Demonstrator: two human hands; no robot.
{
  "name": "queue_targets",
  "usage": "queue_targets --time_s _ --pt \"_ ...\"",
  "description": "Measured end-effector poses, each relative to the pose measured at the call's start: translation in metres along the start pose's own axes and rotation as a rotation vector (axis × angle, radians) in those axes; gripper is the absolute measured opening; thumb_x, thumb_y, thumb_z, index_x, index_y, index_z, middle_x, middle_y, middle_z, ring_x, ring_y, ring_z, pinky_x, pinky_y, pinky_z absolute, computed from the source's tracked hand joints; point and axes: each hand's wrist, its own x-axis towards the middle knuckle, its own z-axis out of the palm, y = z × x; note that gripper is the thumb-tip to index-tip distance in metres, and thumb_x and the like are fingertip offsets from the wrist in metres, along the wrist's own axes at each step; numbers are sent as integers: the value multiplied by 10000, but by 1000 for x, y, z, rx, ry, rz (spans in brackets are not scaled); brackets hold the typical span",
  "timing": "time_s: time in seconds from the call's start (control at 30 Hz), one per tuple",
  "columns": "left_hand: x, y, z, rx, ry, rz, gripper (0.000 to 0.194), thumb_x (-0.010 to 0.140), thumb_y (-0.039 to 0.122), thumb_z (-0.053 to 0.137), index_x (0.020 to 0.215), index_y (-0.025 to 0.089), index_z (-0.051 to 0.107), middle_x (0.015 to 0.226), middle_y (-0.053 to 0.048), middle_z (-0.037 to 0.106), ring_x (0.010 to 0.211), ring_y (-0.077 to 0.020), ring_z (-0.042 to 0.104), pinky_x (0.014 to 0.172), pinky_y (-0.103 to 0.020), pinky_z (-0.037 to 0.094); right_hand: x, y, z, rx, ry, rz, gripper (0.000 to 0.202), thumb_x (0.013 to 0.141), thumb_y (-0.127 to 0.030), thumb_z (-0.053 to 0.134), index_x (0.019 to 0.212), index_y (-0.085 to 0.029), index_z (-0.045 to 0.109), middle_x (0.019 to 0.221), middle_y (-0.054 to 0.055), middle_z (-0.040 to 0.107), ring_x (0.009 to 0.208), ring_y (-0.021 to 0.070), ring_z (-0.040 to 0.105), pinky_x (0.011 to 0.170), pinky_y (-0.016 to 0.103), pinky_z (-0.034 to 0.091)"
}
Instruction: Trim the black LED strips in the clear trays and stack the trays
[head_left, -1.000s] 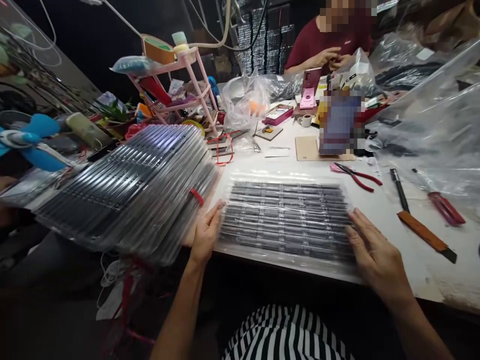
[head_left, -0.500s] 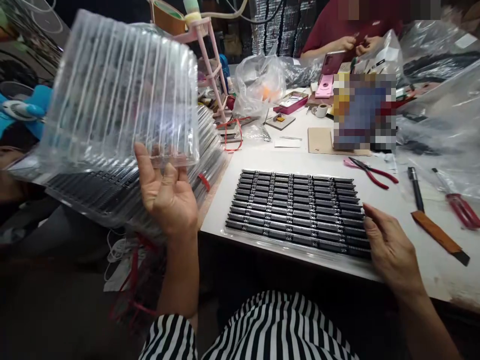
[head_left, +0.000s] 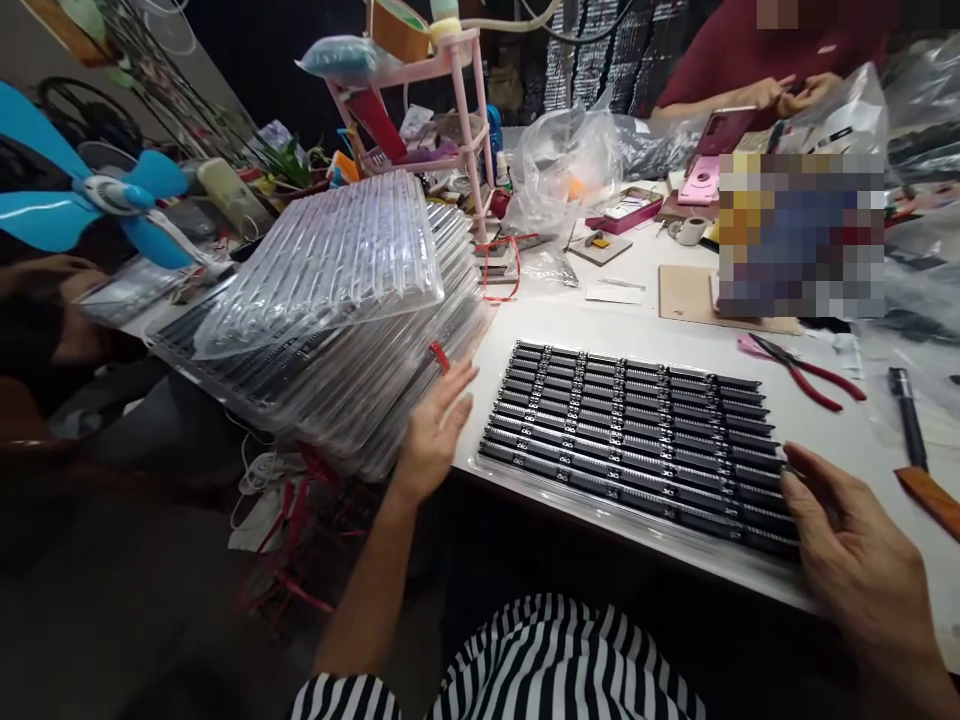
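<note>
In the head view, a tray [head_left: 592, 510] filled with rows of black strips [head_left: 600, 430] is laid flat on the surface [head_left: 555, 315], along its near edge, with the filled side turned up. The right hand [head_left: 855, 530] is placed at the tray's right end, thumb and fingers slightly curved; whether the edge is gripped or merely touched cannot be told. Nothing is held in the left hand [head_left: 437, 440], whose fingers are loosely spread between the tray and a stack of trays [head_left: 352, 400], near a red tie [head_left: 439, 356]; whether the stack is touched by the fingertips cannot be made out. A clear cover [head_left: 330, 250] is seen lying aslant on top of the stack. For the handling to be done well, the tray is probably best steadied from the right and kept level, since the strips could be shaken out of their rows by a knock or a tilt; the near edge of the surface should be watched, as little room seems to be left there. The tray's free left end is best approached low, so that the strips are not brushed. The tray's long axis is set crosswise, running left to right and turned slightly, the right end being nearer and the left end farther away. The strips are laid parallel to that axis, end to end in each row. Neither end can be singled out as the front.
</note>
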Motion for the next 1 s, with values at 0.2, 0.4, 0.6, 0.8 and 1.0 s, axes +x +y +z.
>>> queue_targets --time_s 0.2,0.4,0.6,0.8,1.0 --pt "-26 -29 24 463 -321 -44 643 926 506 383 1466 177 267 1538 -135 237 1432 -254 169 1145 -478 199 1 -1 -1 28 -18 178 419 821 -559 495 1211 -426 568 1212 -2 612 1121 273 566 833 481 531" --pt "-30 -33 24 677 -443 116 878 859 620 414 1501 163 28 1546 -168 183 1438 -277 113 1145 -513 152 -1 -3 1 2 -11 170 436 839 -566 474 1224 -384 569 1215 8 611 1113 272 570 679 436 547" --pt "-29 -36 19 662 -475 122 1010 784 689 465 1499 166 -19 1552 -174 162 1438 -288 112 1144 -528 145 7 8 -15 -155 76 57 446 849 -547 439 1161 -287 622 1130 43 654 962 278 627 634 391 511" --pt "-15 -38 20 435 -338 24 712 910 555 366 1490 191 168 1531 -130 271 1421 -237 217 1144 -492 215 28 73 -52 -707 281 -119 492 863 -462 319 891 -133 683 862 181 666 749 323 575 699 463 443" --pt "12 -47 39 266 -251 -24 664 909 534 389 1465 191 274 1530 -96 288 1418 -228 230 1164 -463 177 23 86 -51 -702 194 -48 343 874 -351 393 923 -154 669 881 112 635 794 261 536 690 377 408"
